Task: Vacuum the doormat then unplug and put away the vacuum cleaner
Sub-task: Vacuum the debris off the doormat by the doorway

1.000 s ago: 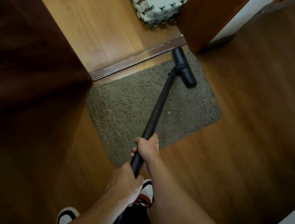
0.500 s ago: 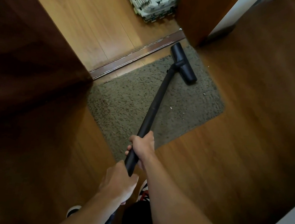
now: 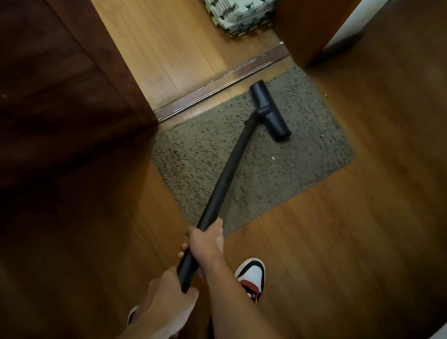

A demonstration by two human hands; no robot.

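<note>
Both hands are wrapped tight round the black vacuum tube [image 3: 226, 181]. The right hand [image 3: 204, 243] is farther up the tube, fingers curled round it. The left hand [image 3: 169, 302] grips the near end, w/ the tube's end poking just past its knuckles. So the right hand is nearer the mat.

From the grip the tube runs far and a bit right, long and straight, down to the floor head [image 3: 269, 111]. That head is a short black bar, set across the tube like a T. It sits on the far part of the doormat [image 3: 287, 178], near the metal door strip [image 3: 223, 80].

The mat is grey-brown & shaggy, a rough rectangle lying at a slant on smooth shiny wood floor [image 3: 377, 248]. A few tiny white bits lie on it, e.g. right of the tube. Looks like more mat is left to clean, esp. the near and right parts. A red-and-white shoe [image 3: 251, 276] stands near the right arm. Foam tiles [image 3: 239, 5] are stacked past the doorway.
</note>
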